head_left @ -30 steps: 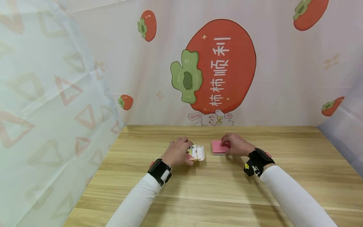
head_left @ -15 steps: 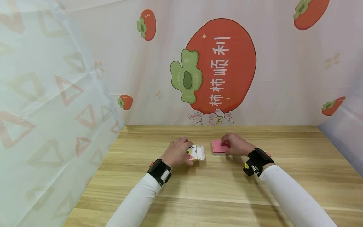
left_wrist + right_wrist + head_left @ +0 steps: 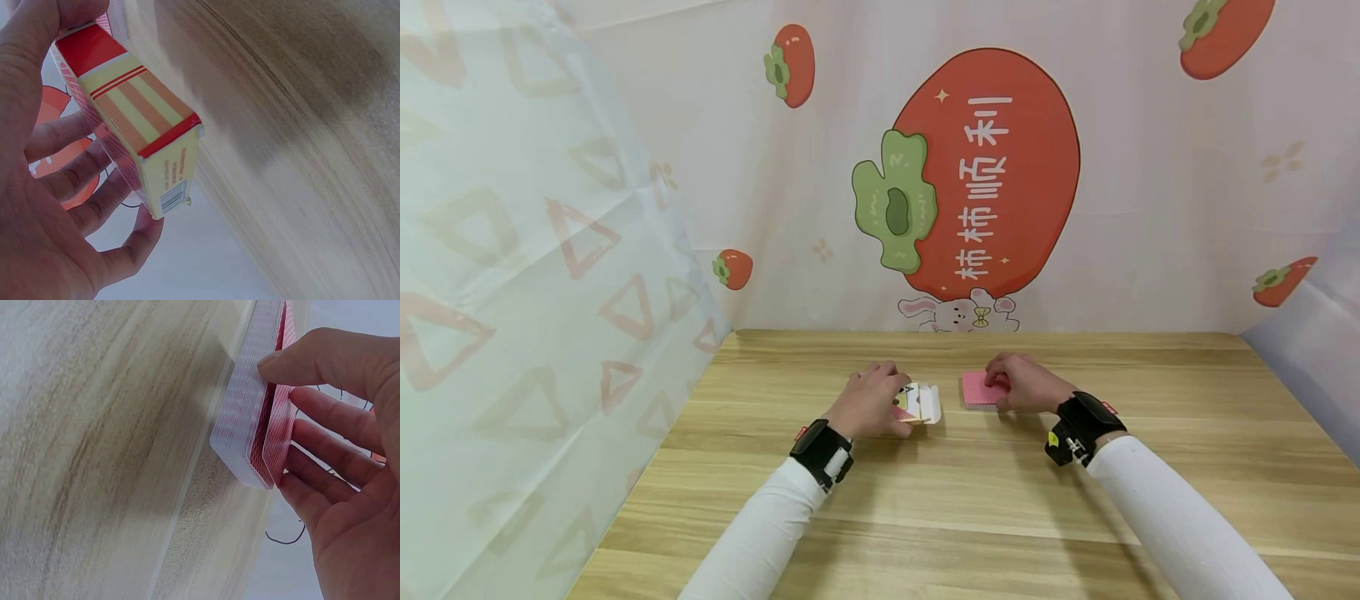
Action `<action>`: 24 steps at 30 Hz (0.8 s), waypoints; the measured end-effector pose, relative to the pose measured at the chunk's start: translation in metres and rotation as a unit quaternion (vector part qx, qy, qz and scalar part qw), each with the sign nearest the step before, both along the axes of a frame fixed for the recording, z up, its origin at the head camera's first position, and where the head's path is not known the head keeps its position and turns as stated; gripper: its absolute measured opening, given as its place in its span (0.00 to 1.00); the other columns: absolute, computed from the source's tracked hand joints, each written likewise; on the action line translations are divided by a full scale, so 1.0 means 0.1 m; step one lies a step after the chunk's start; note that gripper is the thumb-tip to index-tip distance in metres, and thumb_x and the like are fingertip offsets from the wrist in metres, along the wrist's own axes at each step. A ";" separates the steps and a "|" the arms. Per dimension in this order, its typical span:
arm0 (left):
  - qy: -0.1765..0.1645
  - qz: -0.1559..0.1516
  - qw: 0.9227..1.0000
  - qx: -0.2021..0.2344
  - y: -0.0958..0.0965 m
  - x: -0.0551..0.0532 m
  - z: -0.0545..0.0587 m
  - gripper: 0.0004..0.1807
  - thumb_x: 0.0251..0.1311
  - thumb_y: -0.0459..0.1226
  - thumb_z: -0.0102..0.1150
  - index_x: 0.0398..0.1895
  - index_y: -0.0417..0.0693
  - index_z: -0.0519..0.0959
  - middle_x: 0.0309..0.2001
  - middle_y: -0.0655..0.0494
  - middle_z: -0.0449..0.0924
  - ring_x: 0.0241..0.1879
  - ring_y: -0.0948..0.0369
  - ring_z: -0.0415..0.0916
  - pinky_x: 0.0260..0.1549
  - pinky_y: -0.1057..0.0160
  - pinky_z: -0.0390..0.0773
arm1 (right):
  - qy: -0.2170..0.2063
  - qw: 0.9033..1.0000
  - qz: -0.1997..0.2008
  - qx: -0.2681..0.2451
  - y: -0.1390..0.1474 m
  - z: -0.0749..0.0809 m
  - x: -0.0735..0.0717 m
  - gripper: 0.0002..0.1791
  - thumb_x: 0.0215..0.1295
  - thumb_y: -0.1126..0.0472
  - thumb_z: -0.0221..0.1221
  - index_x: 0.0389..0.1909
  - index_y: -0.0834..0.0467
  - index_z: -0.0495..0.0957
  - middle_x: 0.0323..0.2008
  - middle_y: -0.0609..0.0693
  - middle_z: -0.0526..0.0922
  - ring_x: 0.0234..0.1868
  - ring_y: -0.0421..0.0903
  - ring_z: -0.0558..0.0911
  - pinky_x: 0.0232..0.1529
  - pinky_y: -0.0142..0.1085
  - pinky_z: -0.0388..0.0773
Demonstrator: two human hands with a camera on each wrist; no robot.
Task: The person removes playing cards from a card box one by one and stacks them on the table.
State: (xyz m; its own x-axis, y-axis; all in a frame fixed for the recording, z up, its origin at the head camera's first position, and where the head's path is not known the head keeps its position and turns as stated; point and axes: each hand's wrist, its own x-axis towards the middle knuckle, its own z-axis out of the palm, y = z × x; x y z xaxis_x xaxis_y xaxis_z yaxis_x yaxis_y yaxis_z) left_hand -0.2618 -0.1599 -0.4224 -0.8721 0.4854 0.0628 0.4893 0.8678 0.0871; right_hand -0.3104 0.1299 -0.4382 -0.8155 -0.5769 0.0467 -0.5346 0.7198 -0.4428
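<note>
My left hand grips a playing-card box, its white flap open toward the right. In the left wrist view the box shows red and striped cream sides and a barcode; the thumb is on one side and the fingers are on the other. To the right, my right hand holds a deck of playing cards with pink-red backs, lying on the table. The right wrist view has the thumb at the long edge of the deck and fingertips on its back, where a top card stands slightly apart from the rest.
The wooden table reaches back to a white curtain printed with persimmons. Another patterned curtain hangs along the left side. A short gap of tabletop lies between box and deck.
</note>
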 end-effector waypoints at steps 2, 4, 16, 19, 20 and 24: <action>0.000 0.000 1.000 0.001 0.00 0.00 0.00 0.39 0.35 0.58 0.68 0.54 0.53 0.74 0.46 0.59 0.68 0.48 0.58 0.65 0.43 0.49 0.67 | -0.001 1.000 0.000 0.000 0.00 0.01 0.00 0.16 0.40 0.61 0.69 0.35 0.55 0.80 0.48 0.53 0.75 0.49 0.51 0.73 0.49 0.42 0.69; 0.001 -0.002 1.000 0.002 0.00 0.00 0.00 0.39 0.35 0.58 0.69 0.54 0.53 0.74 0.46 0.59 0.68 0.48 0.58 0.65 0.43 0.49 0.67 | -0.002 1.000 0.001 0.001 -0.01 0.01 0.01 0.16 0.41 0.61 0.69 0.35 0.55 0.80 0.48 0.53 0.75 0.49 0.51 0.73 0.49 0.42 0.69; 0.000 -0.003 1.000 0.001 0.01 0.02 0.01 0.40 0.35 0.59 0.68 0.54 0.53 0.74 0.46 0.58 0.69 0.48 0.57 0.65 0.43 0.48 0.68 | -0.011 1.000 -0.004 0.001 0.00 -0.02 -0.02 0.17 0.41 0.60 0.70 0.36 0.54 0.80 0.47 0.52 0.75 0.47 0.50 0.72 0.48 0.41 0.70; -0.002 -0.001 1.000 0.000 0.01 0.02 0.02 0.40 0.35 0.59 0.68 0.55 0.53 0.74 0.46 0.58 0.69 0.48 0.58 0.65 0.43 0.48 0.68 | -0.007 1.000 0.001 -0.001 0.01 -0.04 -0.03 0.17 0.41 0.60 0.70 0.36 0.55 0.80 0.47 0.53 0.75 0.47 0.50 0.73 0.47 0.42 0.70; -0.003 -0.001 1.000 -0.001 0.01 0.02 0.02 0.40 0.35 0.59 0.68 0.55 0.53 0.74 0.46 0.58 0.69 0.48 0.58 0.65 0.43 0.48 0.68 | -0.007 1.000 0.000 -0.001 0.01 -0.04 -0.03 0.17 0.41 0.60 0.70 0.35 0.54 0.80 0.47 0.53 0.75 0.46 0.50 0.73 0.47 0.41 0.70; -0.004 0.001 1.000 -0.003 0.01 0.02 0.02 0.40 0.35 0.59 0.69 0.55 0.52 0.74 0.46 0.58 0.69 0.47 0.58 0.65 0.44 0.49 0.68 | -0.009 1.000 -0.001 0.001 0.01 -0.04 -0.03 0.17 0.41 0.60 0.70 0.36 0.55 0.80 0.47 0.53 0.75 0.46 0.50 0.73 0.47 0.41 0.70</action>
State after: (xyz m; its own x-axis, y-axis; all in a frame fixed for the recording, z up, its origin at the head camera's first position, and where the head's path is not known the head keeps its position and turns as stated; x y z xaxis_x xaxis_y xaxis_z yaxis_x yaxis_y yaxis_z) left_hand -0.2600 -0.1591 -0.4199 -0.8737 0.4837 0.0526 0.4865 0.8693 0.0870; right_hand -0.3137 0.1307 -0.4426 -0.8172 -0.5755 0.0306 -0.5253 0.7220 -0.4503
